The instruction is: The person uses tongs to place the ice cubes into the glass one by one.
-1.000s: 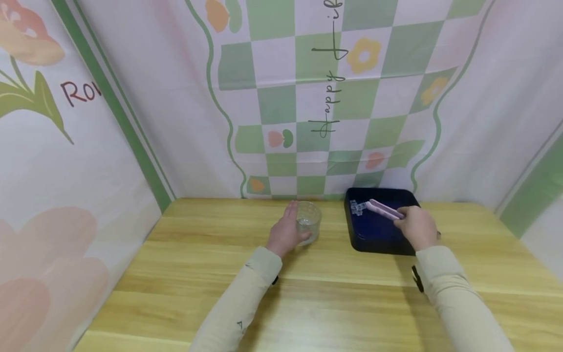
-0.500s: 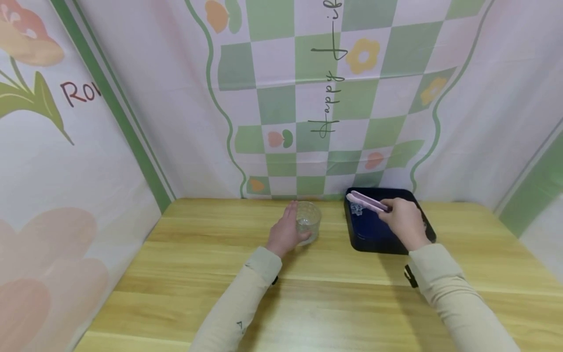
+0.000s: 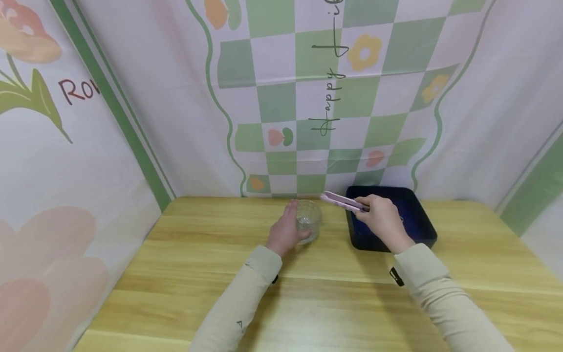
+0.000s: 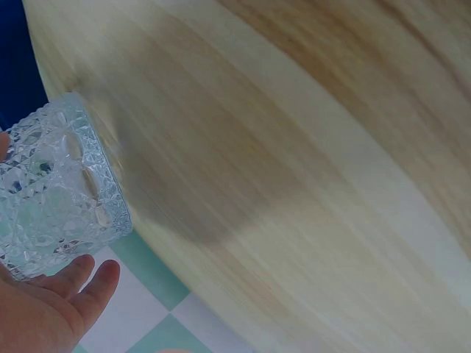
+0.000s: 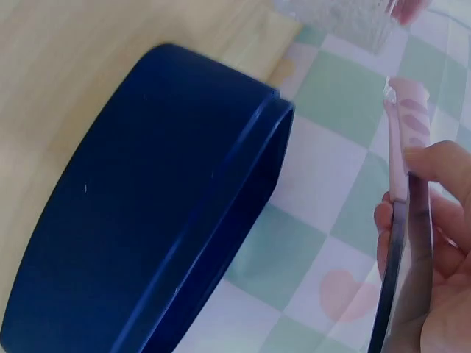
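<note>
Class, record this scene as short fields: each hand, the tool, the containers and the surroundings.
Left hand: grips the side of a patterned glass cup
Right hand: holds pink-ended tongs
Tong tips: past the tray's left edge in the head view, towards the cup
At the tips: a small clear piece
Tray: dark blue, right of the cup
Cup contents: cannot tell
Surface: wood-grain table
Backdrop: green-and-white checked cloth

Head: looks forward and down over table, farthest off. Left wrist: tilted, close on glass. Right wrist: tilted, close on tongs and tray; shares glass with both others.
</note>
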Tool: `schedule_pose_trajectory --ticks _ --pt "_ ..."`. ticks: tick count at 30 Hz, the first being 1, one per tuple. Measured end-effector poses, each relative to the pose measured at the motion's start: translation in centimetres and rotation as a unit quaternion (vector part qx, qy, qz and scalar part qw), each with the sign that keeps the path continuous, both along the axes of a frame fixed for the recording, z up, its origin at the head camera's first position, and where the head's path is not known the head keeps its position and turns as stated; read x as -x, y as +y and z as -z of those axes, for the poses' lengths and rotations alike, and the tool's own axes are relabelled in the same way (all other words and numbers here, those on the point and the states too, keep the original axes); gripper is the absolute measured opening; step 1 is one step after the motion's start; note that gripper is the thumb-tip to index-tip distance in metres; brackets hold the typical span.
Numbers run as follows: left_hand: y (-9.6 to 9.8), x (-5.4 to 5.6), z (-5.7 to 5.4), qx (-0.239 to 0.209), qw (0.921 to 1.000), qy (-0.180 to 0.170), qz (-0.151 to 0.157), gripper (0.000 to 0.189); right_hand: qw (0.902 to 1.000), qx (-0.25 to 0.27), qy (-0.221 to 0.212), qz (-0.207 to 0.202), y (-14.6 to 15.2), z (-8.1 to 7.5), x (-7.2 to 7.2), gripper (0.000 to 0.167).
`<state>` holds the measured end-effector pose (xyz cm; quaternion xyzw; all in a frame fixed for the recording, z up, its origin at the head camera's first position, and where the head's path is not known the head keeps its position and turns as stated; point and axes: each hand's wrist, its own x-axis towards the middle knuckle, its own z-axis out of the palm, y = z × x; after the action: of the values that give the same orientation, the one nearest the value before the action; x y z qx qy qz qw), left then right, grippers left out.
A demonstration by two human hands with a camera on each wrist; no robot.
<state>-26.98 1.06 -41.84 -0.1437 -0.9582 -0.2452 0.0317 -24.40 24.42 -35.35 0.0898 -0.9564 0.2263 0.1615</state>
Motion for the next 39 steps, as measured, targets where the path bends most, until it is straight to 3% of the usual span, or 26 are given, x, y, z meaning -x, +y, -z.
schedule_pose_trajectory --ticks 5,12,30,39 --pt "0.0 0.1 -0.2 0.006 1.0 -0.003 0.0 0.098 0.9992 -0.015 0.003 -0.036 -0.8 0.3 -0.2 0.029" --pt "0.1 0.1 -0.5 0.021 0.9998 -0.005 0.003 0.098 0.9978 -0.031 -0.004 -0.058 -1.6 0.6 -0.3 0.028" --pt "0.1 -0.1 -0.5 0.017 0.9998 -0.011 0.009 0.099 0.9959 -0.032 -0.058 -0.061 -2.3 0.7 -0.5 0.035" --pt "0.3 -0.2 -0.7 0.006 0.9995 -0.03 0.003 0.098 0.9966 -0.026 -0.052 -0.06 -2.0 0.6 -0.5 0.035"
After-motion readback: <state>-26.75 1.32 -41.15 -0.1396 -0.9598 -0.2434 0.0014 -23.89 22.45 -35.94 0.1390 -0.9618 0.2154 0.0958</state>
